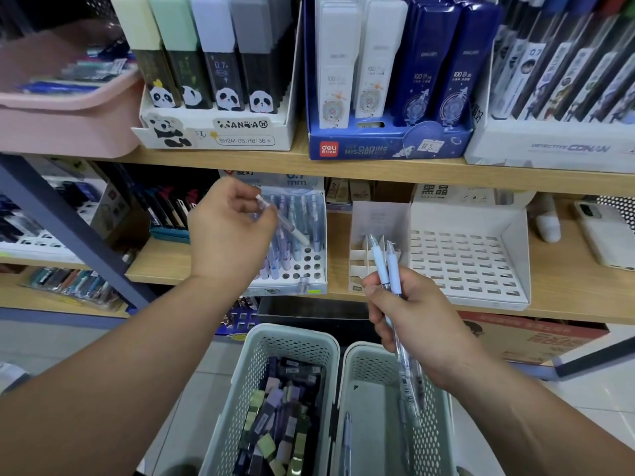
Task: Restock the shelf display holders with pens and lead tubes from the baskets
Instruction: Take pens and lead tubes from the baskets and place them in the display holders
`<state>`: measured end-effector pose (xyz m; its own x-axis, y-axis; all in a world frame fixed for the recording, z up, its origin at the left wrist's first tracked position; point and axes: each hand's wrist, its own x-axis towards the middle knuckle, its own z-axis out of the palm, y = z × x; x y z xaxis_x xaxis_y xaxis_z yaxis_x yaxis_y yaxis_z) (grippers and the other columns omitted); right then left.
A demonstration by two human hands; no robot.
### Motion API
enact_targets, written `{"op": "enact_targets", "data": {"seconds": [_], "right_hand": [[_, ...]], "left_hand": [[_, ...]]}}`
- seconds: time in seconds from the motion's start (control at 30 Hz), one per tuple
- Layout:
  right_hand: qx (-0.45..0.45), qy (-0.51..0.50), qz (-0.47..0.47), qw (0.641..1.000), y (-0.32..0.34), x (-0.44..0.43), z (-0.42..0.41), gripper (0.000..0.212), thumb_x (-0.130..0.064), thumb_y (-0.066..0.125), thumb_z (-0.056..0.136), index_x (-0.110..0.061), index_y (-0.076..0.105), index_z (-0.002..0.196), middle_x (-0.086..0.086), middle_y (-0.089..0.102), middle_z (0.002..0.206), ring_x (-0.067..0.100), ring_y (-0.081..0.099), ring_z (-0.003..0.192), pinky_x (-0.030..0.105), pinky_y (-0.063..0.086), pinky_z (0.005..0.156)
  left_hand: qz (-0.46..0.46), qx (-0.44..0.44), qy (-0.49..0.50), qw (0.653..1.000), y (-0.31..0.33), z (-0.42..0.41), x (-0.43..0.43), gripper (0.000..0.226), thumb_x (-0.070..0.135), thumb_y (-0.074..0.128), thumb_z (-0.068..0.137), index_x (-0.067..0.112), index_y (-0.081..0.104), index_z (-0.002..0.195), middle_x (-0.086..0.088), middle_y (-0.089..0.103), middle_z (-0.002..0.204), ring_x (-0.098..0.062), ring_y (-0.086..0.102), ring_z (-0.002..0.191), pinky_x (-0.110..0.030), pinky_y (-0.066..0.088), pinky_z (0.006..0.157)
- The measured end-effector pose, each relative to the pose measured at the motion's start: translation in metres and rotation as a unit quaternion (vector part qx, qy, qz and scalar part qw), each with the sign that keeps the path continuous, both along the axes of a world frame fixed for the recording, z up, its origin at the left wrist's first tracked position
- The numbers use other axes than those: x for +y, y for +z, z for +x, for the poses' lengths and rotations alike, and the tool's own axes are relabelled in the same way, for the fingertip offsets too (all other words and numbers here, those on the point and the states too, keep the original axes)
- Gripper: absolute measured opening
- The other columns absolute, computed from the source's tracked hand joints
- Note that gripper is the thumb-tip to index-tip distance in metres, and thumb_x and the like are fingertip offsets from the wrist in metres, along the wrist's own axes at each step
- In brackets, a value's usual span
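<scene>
1. Two levels of wooden shelf (165, 259) beyond both grips, one above them and one at their height. Loaded with display boxes, surely for showing stock at the front edge.
2. Two perforated baskets under the grips. Left basket (292, 333) below and to the right of the left grip, full of lead tubes (278, 417). Right basket (364, 352) directly beneath the right grip, with only a few loose pens (347, 438) inside. Probably set so close and low to spare a long reach.
3. Beyond the right grip and slightly to its right: white slotted holder (467, 262), no stock seen in its slots. Likely meant for the lead tubes.
4. Just beyond the left grip, partly hidden by it: pen holder (305, 269) with round holes. Back rows filled, several front holes free.
5. Left hand (226, 231) pinching a single pen (292, 228) between thumb and fingers. Lower end slanted down and right toward the free holes, apparently to match the lean of the pens already standing.
6. Right hand (412, 321) with fingers curled firmly round a bundle of pens (379, 261). Ends rising above the fist, barrels hanging down toward the right basket. Judged a reserve, for passing over one by one.
</scene>
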<state>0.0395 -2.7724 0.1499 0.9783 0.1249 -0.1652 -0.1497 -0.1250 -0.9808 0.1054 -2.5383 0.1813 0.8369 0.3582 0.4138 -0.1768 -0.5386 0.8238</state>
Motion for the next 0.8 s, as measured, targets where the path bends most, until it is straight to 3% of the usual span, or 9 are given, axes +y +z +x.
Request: {"op": "enact_targets", "data": {"seconds": [0.1, 0.2, 0.3, 0.5, 0.8], "right_hand": [[0.005, 0.001, -0.002, 1.0, -0.003, -0.001, 0.001, 0.024, -0.021, 0.055, 0.103, -0.031, 0.066, 0.084, 0.002, 0.06, 0.062, 0.02, 0.048, 0.047, 0.032, 0.046, 0.046], [0.002, 0.002, -0.01, 1.0, -0.004, 0.001, 0.0, 0.02, -0.022, 0.056, 0.102, -0.031, 0.066, 0.088, 0.003, 0.061, 0.064, 0.02, 0.049, 0.046, 0.031, 0.046, 0.047], [-0.001, 0.004, -0.012, 1.0, -0.005, 0.003, -0.002, 0.018, -0.022, 0.056, 0.102, -0.031, 0.066, 0.089, 0.003, 0.062, 0.064, 0.019, 0.05, 0.047, 0.031, 0.046, 0.048], [0.007, -0.003, -0.007, 1.0, 0.0, 0.005, -0.004, 0.022, -0.022, 0.056, 0.102, -0.033, 0.066, 0.085, 0.001, 0.06, 0.062, 0.018, 0.049, 0.047, 0.03, 0.045, 0.046], [0.023, -0.013, 0.0, 1.0, 0.001, 0.0, -0.003, 0.014, -0.023, 0.057, 0.102, -0.026, 0.066, 0.092, 0.002, 0.059, 0.063, 0.018, 0.048, 0.049, 0.033, 0.046, 0.048]], "left_hand": [[0.012, -0.011, 0.01, 1.0, -0.002, -0.001, -0.001, 0.021, 0.019, 0.078, 0.083, 0.027, 0.058, 0.088, 0.015, 0.067, 0.08, 0.004, 0.063, 0.069, -0.02, 0.053, 0.067], [0.062, -0.007, -0.004, 0.998, -0.001, -0.002, -0.005, 0.03, 0.02, 0.077, 0.084, 0.037, 0.052, 0.08, 0.021, 0.064, 0.077, 0.0, 0.066, 0.078, -0.023, 0.052, 0.072], [0.121, -0.003, -0.011, 0.993, -0.002, 0.0, -0.008, 0.021, 0.021, 0.075, 0.085, 0.03, 0.056, 0.084, 0.025, 0.059, 0.072, -0.004, 0.063, 0.079, -0.023, 0.049, 0.071], [0.205, 0.009, -0.023, 0.978, -0.008, 0.003, -0.023, 0.013, 0.021, 0.074, 0.085, 0.015, 0.065, 0.093, 0.005, 0.07, 0.08, -0.025, 0.068, 0.075, -0.041, 0.057, 0.071], [0.263, 0.017, -0.025, 0.964, -0.002, 0.012, -0.029, 0.012, 0.021, 0.073, 0.083, 0.014, 0.066, 0.089, -0.002, 0.071, 0.075, -0.034, 0.067, 0.073, -0.045, 0.057, 0.067]]}}
